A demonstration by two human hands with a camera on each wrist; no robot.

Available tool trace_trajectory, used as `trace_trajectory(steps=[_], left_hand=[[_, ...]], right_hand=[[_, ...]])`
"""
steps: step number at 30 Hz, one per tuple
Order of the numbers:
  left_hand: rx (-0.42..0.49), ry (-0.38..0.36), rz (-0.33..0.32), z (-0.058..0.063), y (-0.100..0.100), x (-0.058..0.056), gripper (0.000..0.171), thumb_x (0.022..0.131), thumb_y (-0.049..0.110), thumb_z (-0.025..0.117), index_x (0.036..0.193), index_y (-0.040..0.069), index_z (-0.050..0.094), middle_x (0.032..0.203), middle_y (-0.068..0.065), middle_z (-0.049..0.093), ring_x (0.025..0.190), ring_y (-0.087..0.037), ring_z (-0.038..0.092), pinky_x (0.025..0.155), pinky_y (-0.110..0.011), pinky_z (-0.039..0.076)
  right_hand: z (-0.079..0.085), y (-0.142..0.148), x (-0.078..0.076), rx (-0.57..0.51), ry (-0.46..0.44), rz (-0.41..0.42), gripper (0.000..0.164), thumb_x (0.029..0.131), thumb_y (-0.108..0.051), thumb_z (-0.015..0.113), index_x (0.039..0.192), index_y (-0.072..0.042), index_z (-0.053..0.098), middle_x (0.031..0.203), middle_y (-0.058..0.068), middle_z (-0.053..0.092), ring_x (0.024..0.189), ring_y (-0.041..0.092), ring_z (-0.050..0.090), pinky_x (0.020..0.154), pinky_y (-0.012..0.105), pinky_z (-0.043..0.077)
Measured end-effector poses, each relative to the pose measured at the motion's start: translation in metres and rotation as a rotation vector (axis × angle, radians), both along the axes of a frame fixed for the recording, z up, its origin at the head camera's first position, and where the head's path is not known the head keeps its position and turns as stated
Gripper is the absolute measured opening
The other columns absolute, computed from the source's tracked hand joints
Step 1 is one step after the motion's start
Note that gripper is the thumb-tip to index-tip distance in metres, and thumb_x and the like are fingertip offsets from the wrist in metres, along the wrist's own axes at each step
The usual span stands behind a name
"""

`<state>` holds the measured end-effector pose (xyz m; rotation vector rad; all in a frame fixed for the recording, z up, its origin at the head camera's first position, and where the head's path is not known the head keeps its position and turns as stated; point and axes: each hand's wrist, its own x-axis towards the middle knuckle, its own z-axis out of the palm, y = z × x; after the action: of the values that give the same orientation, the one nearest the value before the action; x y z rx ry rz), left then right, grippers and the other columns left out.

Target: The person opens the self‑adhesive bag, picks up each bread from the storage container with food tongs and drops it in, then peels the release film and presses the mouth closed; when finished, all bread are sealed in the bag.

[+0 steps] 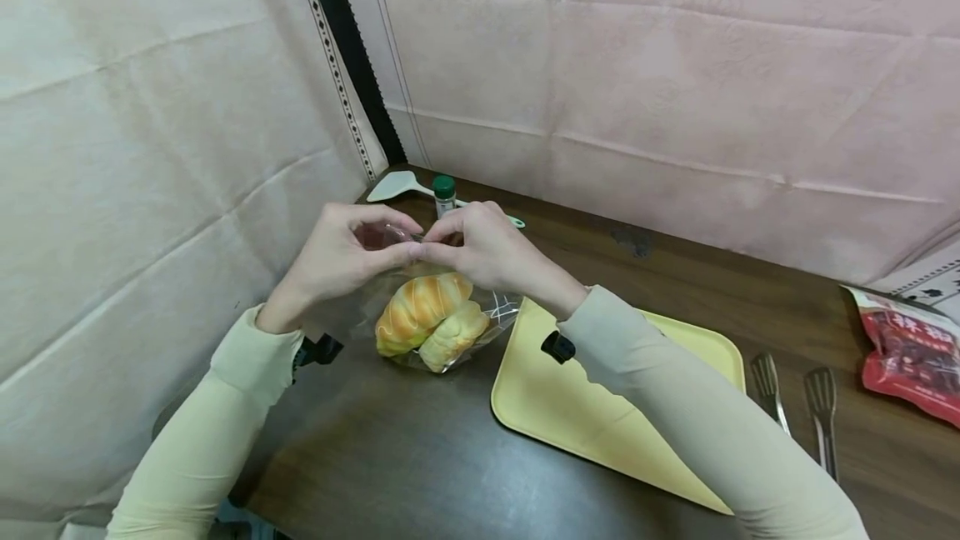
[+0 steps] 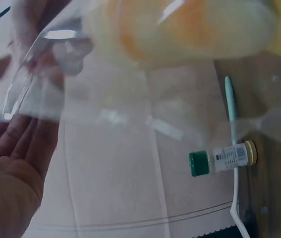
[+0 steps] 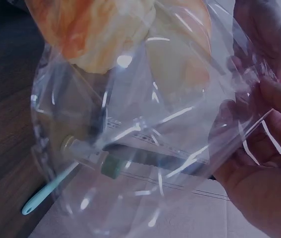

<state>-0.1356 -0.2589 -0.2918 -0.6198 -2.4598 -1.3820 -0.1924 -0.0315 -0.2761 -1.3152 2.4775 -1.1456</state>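
Observation:
A clear plastic bag (image 1: pixel 501 308) holds two bread rolls over the dark table. One is a glossy golden roll (image 1: pixel 422 312) with pale stripes, the other a smaller, paler roll (image 1: pixel 454 337). My left hand (image 1: pixel 339 255) pinches the gathered top of the bag between thumb and fingers. Close against it, my right hand (image 1: pixel 493 250) pinches the same gathered plastic, the thumb tips meeting. In the right wrist view the crinkled bag (image 3: pixel 140 124) spreads from the right hand (image 3: pixel 264 183). The left wrist view shows the bag film in front of the left hand (image 2: pixel 16 168).
Behind the hands stand a green-capped small bottle (image 1: pixel 444 193) and a white spatula (image 1: pixel 393 184). A yellow tray (image 1: pixel 525 407) lies under the right forearm. Two slotted metal utensils, a nearer one (image 1: pixel 822 398) and another (image 1: pixel 767 377), and a red food packet (image 1: pixel 911 357) lie farther right.

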Motion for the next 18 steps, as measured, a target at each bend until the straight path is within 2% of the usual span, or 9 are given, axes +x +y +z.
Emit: trace_trajectory(steps=[3,7,13,18], left_hand=[[-0.065,0.047,0.035,-0.001,0.004,-0.003,0.005,0.094,0.009,0.085,0.097,0.005,0.085,0.084,-0.009,0.083,0.062,-0.005,0.069,0.056,-0.019,0.053],[-0.096,0.099,0.053,0.0,0.007,-0.004,0.007,0.096,0.01,0.084,0.093,0.003,0.085,0.078,-0.007,0.081,0.057,-0.003,0.062,0.053,-0.017,0.048],[-0.086,0.095,0.074,-0.001,0.008,-0.004,0.005,0.095,0.007,0.083,0.093,0.003,0.084,0.078,-0.008,0.08,0.057,-0.003,0.06,0.052,-0.017,0.045],[-0.073,0.08,0.094,-0.002,0.008,-0.002,0.004,0.096,0.004,0.082,0.093,0.001,0.083,0.079,-0.011,0.081,0.062,-0.002,0.067,0.054,-0.018,0.048]], right_hand=[[0.0,0.001,-0.001,0.025,-0.018,-0.014,0.018,0.103,-0.027,0.077,0.102,-0.013,0.088,0.089,0.0,0.082,0.074,0.012,0.057,0.066,0.025,0.044],[-0.003,0.008,-0.003,0.074,-0.061,-0.029,0.013,0.102,-0.023,0.079,0.101,-0.013,0.087,0.085,0.001,0.08,0.07,0.013,0.055,0.062,0.026,0.042],[-0.014,0.021,-0.007,0.115,-0.076,-0.056,0.008,0.099,-0.021,0.082,0.093,-0.016,0.086,0.082,-0.003,0.079,0.067,0.009,0.054,0.063,0.025,0.044],[-0.024,0.035,-0.008,0.109,-0.115,-0.082,0.008,0.098,-0.022,0.083,0.092,-0.017,0.085,0.08,0.001,0.078,0.066,0.009,0.053,0.063,0.026,0.044]])
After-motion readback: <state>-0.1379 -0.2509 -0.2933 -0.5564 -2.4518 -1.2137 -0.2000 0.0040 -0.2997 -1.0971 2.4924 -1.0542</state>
